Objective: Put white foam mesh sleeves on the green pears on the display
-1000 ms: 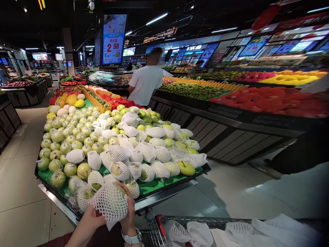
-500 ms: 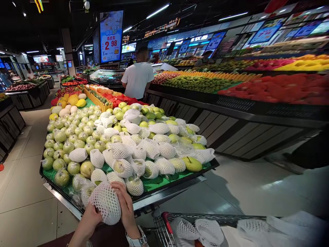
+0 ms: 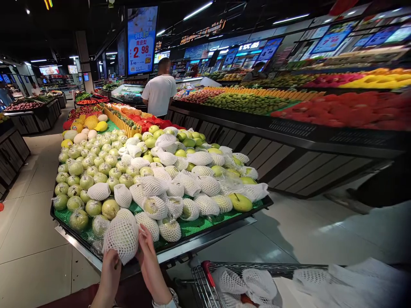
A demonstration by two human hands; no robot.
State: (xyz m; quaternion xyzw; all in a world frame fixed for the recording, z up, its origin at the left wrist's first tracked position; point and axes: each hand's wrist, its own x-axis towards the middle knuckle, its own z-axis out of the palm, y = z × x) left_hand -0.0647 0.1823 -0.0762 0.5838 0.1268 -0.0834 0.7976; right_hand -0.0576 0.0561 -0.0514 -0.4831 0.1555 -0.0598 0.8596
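A large round fruit in a white foam net (image 3: 121,237) is held just over the near edge of the display, its kind hidden by the net. My left hand (image 3: 111,266) has fingers closed on the net's lower left end. Along the fruit's right side, my right hand (image 3: 148,252) presses its fingertips against the net, fingers fairly straight. Right behind lie more foam-netted fruits (image 3: 147,224) and green fruits in clear wrap (image 3: 78,219), on a green mat (image 3: 195,226).
A shopping cart (image 3: 212,278) with several empty-looking foam nets (image 3: 259,284) stands at the lower right. Beyond the display, a person in a white shirt (image 3: 159,94) faces away. Another fruit stand (image 3: 308,145) runs along the right. A price screen (image 3: 141,40) hangs above.
The netted fruit has moved a little up and left, toward the display. My right hand has shifted from its upper side down along its right side. The white-shirted person has moved left.
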